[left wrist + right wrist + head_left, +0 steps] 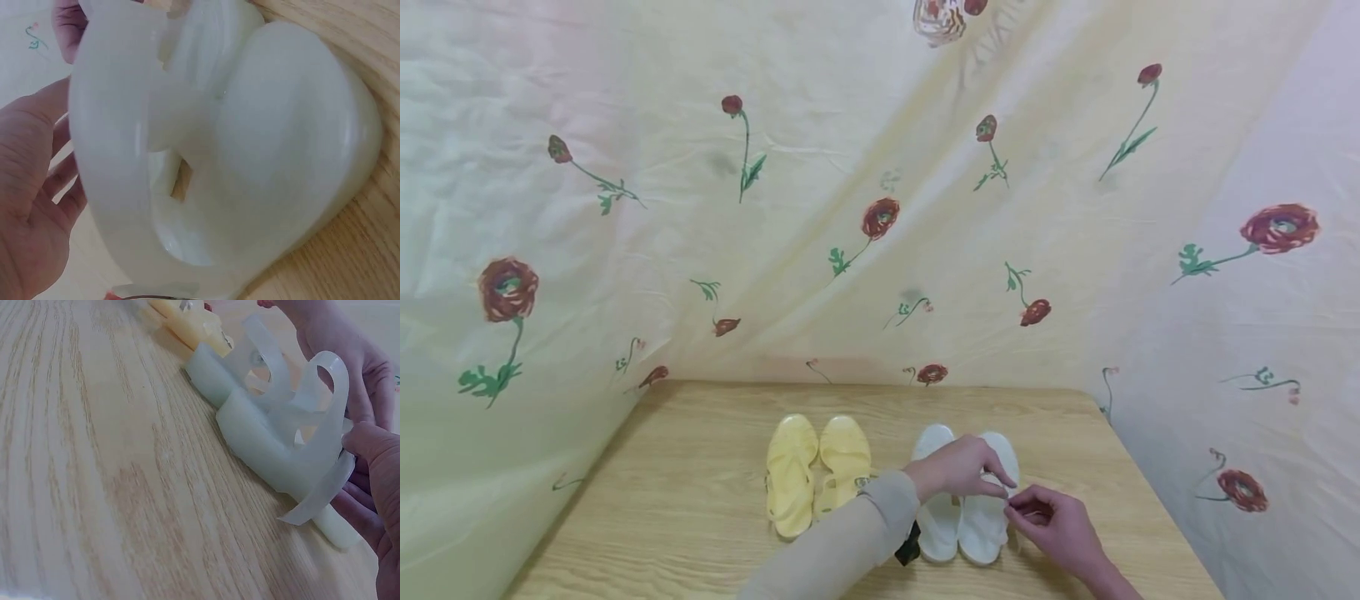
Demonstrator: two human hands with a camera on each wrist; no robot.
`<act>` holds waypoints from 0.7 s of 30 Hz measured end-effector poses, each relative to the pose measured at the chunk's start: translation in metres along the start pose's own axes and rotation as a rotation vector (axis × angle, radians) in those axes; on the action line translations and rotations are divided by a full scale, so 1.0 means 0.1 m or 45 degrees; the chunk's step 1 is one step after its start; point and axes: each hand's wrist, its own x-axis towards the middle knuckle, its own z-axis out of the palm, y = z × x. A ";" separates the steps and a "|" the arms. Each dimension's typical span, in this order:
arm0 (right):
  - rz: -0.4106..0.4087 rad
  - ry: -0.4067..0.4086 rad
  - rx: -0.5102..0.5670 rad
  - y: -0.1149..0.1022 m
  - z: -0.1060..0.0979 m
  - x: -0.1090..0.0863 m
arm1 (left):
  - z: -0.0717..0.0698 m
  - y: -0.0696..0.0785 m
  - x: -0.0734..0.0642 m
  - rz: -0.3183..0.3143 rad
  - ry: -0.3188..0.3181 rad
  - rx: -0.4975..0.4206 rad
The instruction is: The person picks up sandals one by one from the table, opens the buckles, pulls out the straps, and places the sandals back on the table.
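Note:
A pair of pale white jelly sandals stands on the wooden table, the right sandal [981, 529] beside the left sandal [936, 537]. My left hand [958, 467] reaches over the pair and pinches the right sandal's ankle strap at its outer side. Close by, my right hand [1060, 529] pinches the same strap between thumb and fingers. In the right wrist view the strap's free end [315, 497] sticks out below the right thumb. The buckle area is hidden behind the fingers. The left wrist view shows the strap [112, 144] arching up close to the left hand [28, 187].
A yellow pair of sandals [792, 471] stands to the left on the wooden table [662, 500]. A small black object [908, 546] shows below the left sleeve [850, 542]. Floral cloth [805, 250] hangs behind the table and along both sides.

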 end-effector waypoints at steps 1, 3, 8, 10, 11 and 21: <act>-0.007 0.002 -0.002 0.00 0.00 0.00 | 0.00 0.00 0.00 0.005 -0.003 0.016; -0.020 0.005 0.000 0.00 0.01 0.00 | 0.01 0.00 0.01 0.010 -0.011 0.028; -0.024 0.000 0.028 0.02 0.01 0.00 | 0.03 -0.08 0.00 -0.023 -0.003 0.020; 0.001 0.003 0.035 0.03 0.01 0.00 | 0.03 -0.11 -0.01 -0.031 0.014 0.012; 0.015 0.007 0.033 0.03 0.01 0.00 | 0.03 -0.12 -0.02 -0.032 0.025 0.004; 0.034 0.024 0.018 0.05 0.02 -0.01 | 0.08 -0.12 -0.05 -0.039 0.091 0.040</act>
